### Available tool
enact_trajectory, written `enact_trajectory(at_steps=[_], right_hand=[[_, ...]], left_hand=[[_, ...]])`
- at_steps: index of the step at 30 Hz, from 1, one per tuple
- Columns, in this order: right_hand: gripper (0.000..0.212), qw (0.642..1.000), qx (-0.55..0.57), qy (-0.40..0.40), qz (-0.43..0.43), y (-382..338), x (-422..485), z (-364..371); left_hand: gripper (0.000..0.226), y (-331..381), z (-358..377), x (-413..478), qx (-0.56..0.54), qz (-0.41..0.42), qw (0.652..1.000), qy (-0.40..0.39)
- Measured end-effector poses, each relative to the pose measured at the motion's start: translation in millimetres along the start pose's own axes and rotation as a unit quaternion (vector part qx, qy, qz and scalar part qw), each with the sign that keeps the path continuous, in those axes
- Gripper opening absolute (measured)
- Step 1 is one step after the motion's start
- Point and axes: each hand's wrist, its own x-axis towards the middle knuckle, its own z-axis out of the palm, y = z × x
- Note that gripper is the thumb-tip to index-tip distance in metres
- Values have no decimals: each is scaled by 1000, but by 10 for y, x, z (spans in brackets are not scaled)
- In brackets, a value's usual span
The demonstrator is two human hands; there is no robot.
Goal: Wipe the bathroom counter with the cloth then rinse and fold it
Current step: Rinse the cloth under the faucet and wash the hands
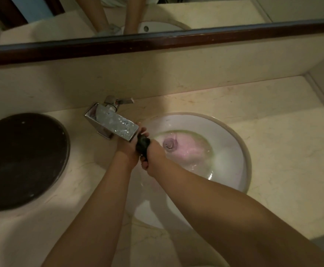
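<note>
Both hands are over the sink [236, 139], close together at the mouth of the tap [112, 123]. The cloth [142, 144] is a dark, wet wad squeezed between them. It sits just under the tip of the spout, above the left side of the basin and a little left of the drain [169, 143].

The left hand [127, 150] comes up beneath the spout, which covers part of it. Its fingers curl round the far side of the wad, and their tips show above it. The right hand [153, 154] clenches the near side, knuckles up, with its thumb side pressed against the cloth. The two hands touch or nearly touch below the wad. From here, in this dim light, I can't quite tell whether they are twisting it or only squeezing. Only a small part of the cloth shows between the fingers.

Water glints along the flat top of the tap, whose lever points off to the right. A shallow pool lies in the basin round the drain, tinted pink with a greenish edge.

The counter [284, 143] is pale marble. A large dark round tray [22, 160] lies flat on it to the left of the tap, well apart from the hands. Behind runs a mirror [205, 10] in a dark wooden frame, and it reflects the two forearms and the rim of the sink.
</note>
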Motion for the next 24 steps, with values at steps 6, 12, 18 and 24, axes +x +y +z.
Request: enact_trajectory(at_steps=[6,12,18,24], right_hand=[[43,989,129,-67,33,91,-18,-24],[31,996,25,-80,-33,53,-52,-36],[33,989,-77,-18,-127,77,91,-162],[42,997,70,-15,-9,123,60,-88]], left_hand=[[10,-13,-38,-44,285,31,958,3],[27,11,-162,38,263,86,956,103],[36,-5,-204,-21,-19,22,994,109],[46,32,-209,-96,-98,39,990,90]])
